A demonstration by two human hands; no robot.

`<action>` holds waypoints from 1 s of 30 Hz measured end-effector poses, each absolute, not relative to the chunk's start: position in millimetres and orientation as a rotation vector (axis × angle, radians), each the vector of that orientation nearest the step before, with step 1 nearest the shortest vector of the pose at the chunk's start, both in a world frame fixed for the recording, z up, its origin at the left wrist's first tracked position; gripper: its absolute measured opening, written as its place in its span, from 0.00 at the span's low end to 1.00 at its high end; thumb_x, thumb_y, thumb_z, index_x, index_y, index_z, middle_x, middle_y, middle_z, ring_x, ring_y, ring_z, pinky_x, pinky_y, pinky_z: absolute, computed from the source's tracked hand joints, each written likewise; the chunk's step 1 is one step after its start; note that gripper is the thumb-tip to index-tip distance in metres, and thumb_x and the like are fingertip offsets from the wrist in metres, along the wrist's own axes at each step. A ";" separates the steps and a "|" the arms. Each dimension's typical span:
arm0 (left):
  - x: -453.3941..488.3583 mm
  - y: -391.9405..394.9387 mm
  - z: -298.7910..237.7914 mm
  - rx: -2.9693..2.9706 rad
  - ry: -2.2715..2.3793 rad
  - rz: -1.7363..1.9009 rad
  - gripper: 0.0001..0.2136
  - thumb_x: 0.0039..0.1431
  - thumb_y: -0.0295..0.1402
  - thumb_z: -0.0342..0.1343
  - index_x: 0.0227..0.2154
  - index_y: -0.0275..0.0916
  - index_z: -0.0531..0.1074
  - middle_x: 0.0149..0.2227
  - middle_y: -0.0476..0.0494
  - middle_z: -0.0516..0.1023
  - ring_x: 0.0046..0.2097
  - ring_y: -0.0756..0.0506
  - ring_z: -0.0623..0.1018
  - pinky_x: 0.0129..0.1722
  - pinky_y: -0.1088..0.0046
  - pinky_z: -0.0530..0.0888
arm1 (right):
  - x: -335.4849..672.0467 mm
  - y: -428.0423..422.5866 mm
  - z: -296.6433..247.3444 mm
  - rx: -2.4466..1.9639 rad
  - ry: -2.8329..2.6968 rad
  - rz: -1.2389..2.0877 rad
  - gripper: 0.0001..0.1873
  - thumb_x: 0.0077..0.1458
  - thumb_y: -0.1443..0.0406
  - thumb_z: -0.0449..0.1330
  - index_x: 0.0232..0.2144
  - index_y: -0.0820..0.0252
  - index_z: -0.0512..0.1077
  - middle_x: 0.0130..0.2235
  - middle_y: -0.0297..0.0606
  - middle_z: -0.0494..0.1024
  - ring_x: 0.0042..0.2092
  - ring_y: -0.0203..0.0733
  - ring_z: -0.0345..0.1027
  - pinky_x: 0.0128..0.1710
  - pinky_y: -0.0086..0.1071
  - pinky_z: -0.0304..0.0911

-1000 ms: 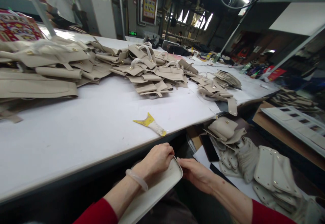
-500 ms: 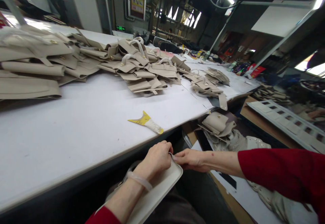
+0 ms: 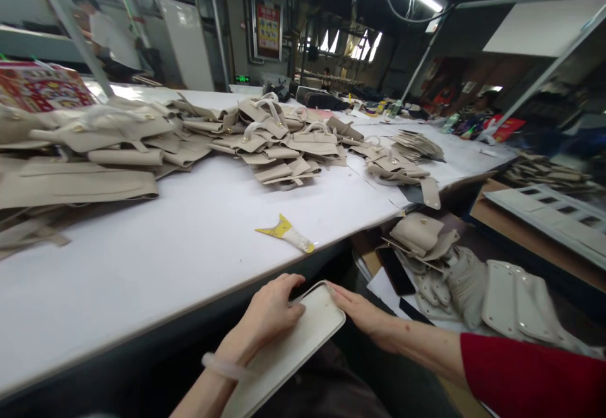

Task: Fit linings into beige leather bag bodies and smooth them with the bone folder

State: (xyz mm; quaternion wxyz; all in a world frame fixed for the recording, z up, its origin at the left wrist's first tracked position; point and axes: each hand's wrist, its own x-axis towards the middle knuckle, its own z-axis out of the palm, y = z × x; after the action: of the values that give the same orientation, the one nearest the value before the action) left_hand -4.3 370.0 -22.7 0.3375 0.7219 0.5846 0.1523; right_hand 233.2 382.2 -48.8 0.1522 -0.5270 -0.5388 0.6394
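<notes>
A cream leather bag [image 3: 303, 336] with a rounded corner and raised rim lies slanted over my lap, below the table edge. My left hand [image 3: 272, 307] is on its far long edge, thumb on the panel and fingers curled over the side, partly hidden. At the rounded end, my right hand [image 3: 362, 310] grips the corner, its fingers against the outer side and the thumb not clearly visible. Close by on the white table [image 3: 189, 247] lies a yellow forked piece [image 3: 286, 233] with a white-wrapped handle.
Beige bag pieces [image 3: 288, 140] with handles lie in heaps along the table. To my right are a phone [image 3: 396, 271], a small beige flap bag [image 3: 416, 233] and cream strips with holes [image 3: 509, 298]. A person in white [image 3: 111, 39] is at the far left.
My left hand has slid back from the bag's corner, its thumb and index finger now spread. My right hand has shifted round the corner, fingers straighter. The view has turned slightly left.
</notes>
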 end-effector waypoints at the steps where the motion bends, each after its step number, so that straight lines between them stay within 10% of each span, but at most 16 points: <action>1: -13.7 359.4 -20.3 1.844 1.583 0.401 0.24 0.51 0.31 0.53 0.54 0.41 0.70 0.54 0.44 0.75 0.52 0.41 0.75 0.50 0.67 0.71 | 234.9 388.3 -48.5 -1.508 -1.615 1.828 0.37 0.60 0.44 0.52 0.64 0.57 0.59 0.63 0.41 0.67 0.61 0.46 0.62 0.62 0.40 0.56; 11: -41.8 307.4 -19.8 1.476 1.929 0.434 0.14 0.53 0.41 0.58 0.43 0.46 0.75 0.41 0.50 0.79 0.42 0.44 0.77 0.40 0.69 0.69 | 183.7 449.7 -20.4 -0.591 -2.729 1.207 0.13 0.57 0.61 0.60 0.42 0.59 0.79 0.45 0.45 0.77 0.48 0.48 0.69 0.50 0.38 0.61; 17: -38.8 316.6 -18.4 1.471 1.892 0.369 0.14 0.52 0.39 0.58 0.43 0.49 0.77 0.38 0.52 0.80 0.40 0.44 0.78 0.36 0.71 0.68 | 163.0 459.6 -27.8 -0.239 -2.893 1.196 0.10 0.56 0.70 0.54 0.24 0.61 0.72 0.29 0.38 0.72 0.34 0.39 0.64 0.37 0.31 0.59; 27: -18.0 326.3 -14.9 1.652 1.636 0.583 0.27 0.47 0.19 0.48 0.49 0.49 0.73 0.46 0.52 0.77 0.49 0.48 0.75 0.50 0.73 0.69 | 178.2 496.7 -75.7 -0.732 -2.565 1.875 0.35 0.68 0.50 0.37 0.36 0.66 0.77 0.33 0.40 0.80 0.35 0.39 0.72 0.39 0.31 0.66; 30: 0.8 335.0 -15.0 1.714 1.587 0.622 0.25 0.53 0.20 0.48 0.51 0.49 0.73 0.49 0.50 0.76 0.51 0.47 0.74 0.53 0.72 0.68 | 177.5 496.4 -112.0 -0.927 -2.455 1.982 0.29 0.64 0.47 0.51 0.29 0.65 0.78 0.31 0.38 0.80 0.36 0.41 0.73 0.41 0.34 0.67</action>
State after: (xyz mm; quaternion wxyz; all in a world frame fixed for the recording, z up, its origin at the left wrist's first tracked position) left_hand 0.8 335.0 -15.0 0.3544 0.6630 0.6139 0.2406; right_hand 177.5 496.4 -112.0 -0.0734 -0.2812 -0.7445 0.6010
